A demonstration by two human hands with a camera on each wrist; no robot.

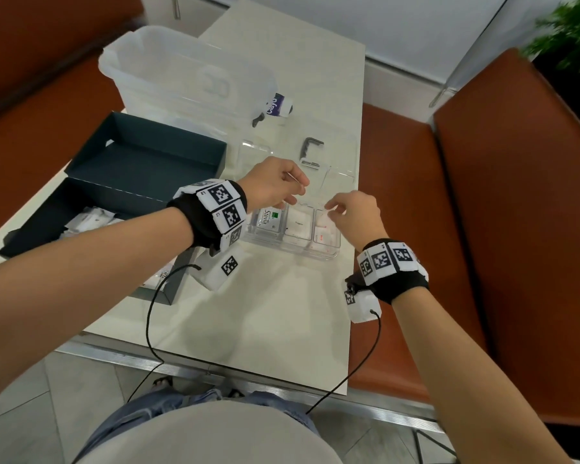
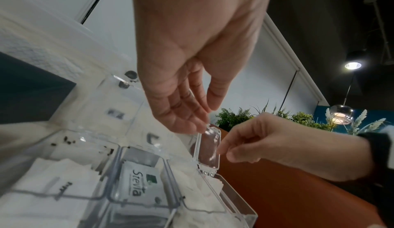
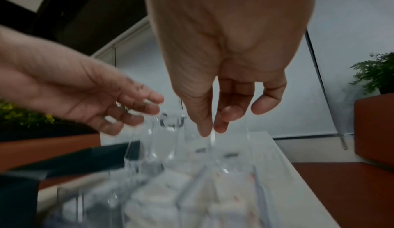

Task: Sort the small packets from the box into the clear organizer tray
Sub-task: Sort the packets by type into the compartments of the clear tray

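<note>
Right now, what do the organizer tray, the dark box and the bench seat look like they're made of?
Organizer tray: clear, glossy hard plastic by the look; packets show through its walls and the edges catch glints.
Dark box: matte dark teal, probably cardboard, with thin folded walls.
Bench seat: smooth reddish-brown upholstery with a soft sheen, leather or vinyl; I can't tell which.

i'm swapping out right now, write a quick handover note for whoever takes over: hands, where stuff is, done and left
Left hand: fingertips on the top edge of the raised clear lid.
Right hand: pinches the same lid's edge.
Clear organizer tray sits on the table, right of the dark box.
Done: Stevia packet and white packets fill the tray's near compartments.
Left: packets remain in the box.
</note>
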